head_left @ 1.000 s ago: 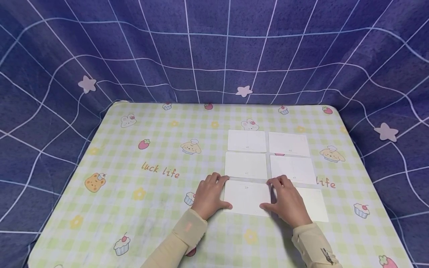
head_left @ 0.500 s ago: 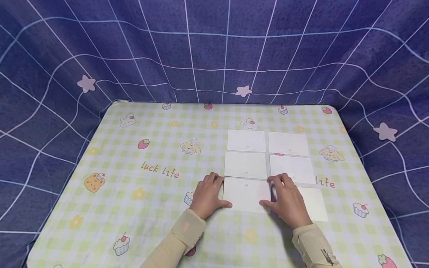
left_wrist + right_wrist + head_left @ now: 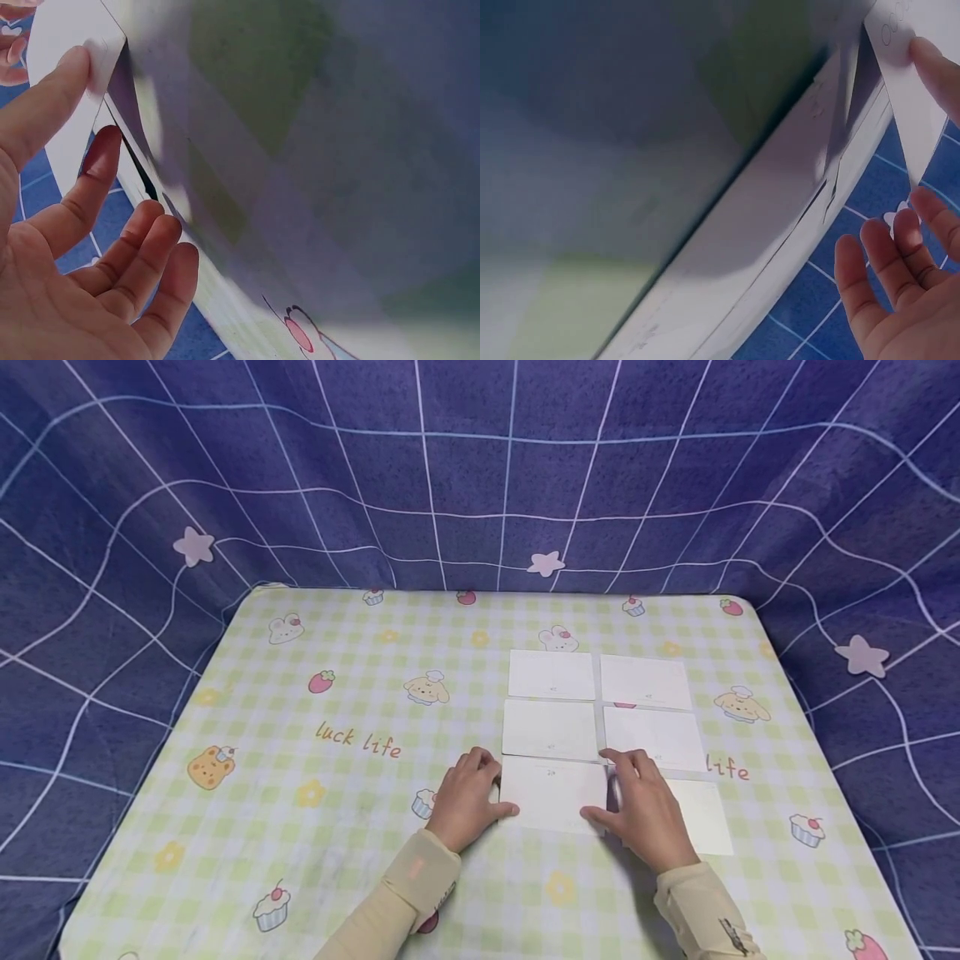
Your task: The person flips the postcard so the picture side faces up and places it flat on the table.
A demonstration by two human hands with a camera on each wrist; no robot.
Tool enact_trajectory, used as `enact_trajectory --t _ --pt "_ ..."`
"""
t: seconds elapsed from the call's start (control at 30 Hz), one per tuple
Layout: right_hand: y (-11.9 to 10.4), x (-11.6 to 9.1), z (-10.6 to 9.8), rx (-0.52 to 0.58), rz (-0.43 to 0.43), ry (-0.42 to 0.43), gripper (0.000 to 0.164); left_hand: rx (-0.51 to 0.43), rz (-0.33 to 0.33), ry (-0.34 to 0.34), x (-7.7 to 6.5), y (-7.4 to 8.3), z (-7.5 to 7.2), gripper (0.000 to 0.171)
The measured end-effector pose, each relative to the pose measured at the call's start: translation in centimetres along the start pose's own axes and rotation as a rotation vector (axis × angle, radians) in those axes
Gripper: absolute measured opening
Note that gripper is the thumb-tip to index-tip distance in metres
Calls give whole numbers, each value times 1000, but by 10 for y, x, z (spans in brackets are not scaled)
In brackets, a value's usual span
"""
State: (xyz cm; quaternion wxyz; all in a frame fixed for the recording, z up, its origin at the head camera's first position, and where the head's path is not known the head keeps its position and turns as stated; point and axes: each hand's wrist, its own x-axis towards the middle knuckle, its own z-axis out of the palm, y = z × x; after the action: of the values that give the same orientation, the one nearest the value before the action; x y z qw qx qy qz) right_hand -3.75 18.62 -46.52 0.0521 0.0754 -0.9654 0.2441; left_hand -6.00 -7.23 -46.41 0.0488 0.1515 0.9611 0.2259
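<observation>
A white card (image 3: pixel 555 793) with a small printed mark near its far edge lies at the front of the left column, held by both hands. My left hand (image 3: pixel 467 800) grips its left side, thumb on top and index finger by the far corner. My right hand (image 3: pixel 641 810) grips the right side the same way. In the left wrist view the card (image 3: pixel 60 82) looks tilted, with a gap beneath its edge. The right wrist view shows a row of small circles on the card (image 3: pixel 911 82). Its far edge borders another white card (image 3: pixel 551 729).
More white cards lie in two columns: one card (image 3: pixel 551 675) at the back left, another card (image 3: pixel 645 682) at the back right, a card (image 3: pixel 660 732) before it, and a card (image 3: pixel 705 818) partly behind my right hand. A checkered tablecloth (image 3: pixel 262 827) lies underneath; a blue curtain (image 3: pixel 465 468) surrounds the table.
The held card has shifted slightly away from me, closing the gap to the card beyond it. Both hands keep their hold; the right index finger has moved slightly off the far corner.
</observation>
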Motion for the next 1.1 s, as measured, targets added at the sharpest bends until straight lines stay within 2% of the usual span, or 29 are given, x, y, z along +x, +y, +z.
enact_trajectory --t 0.1,0.27,0.43,0.57,0.77,0.9,1.1 --pt "1 -2 -3 18 29 -20 84 -2 2 2 -1 0 0 40" --pt "5 -7 -9 47 101 -55 71 -13 9 2 -1 1 1 39" --pt "7 -8 -12 60 135 -77 69 -13 11 10 -2 1 1 39" --pt "7 -8 -11 59 138 -94 62 -13 9 18 -2 0 1 40" --pt "6 -9 -8 68 109 -121 37 -18 3 20 -4 1 0 41" --pt "6 -8 -8 75 87 -98 27 -20 -1 25 -4 1 -1 39" --pt "4 -7 -8 108 77 -37 25 -37 -16 28 -3 3 -4 35"
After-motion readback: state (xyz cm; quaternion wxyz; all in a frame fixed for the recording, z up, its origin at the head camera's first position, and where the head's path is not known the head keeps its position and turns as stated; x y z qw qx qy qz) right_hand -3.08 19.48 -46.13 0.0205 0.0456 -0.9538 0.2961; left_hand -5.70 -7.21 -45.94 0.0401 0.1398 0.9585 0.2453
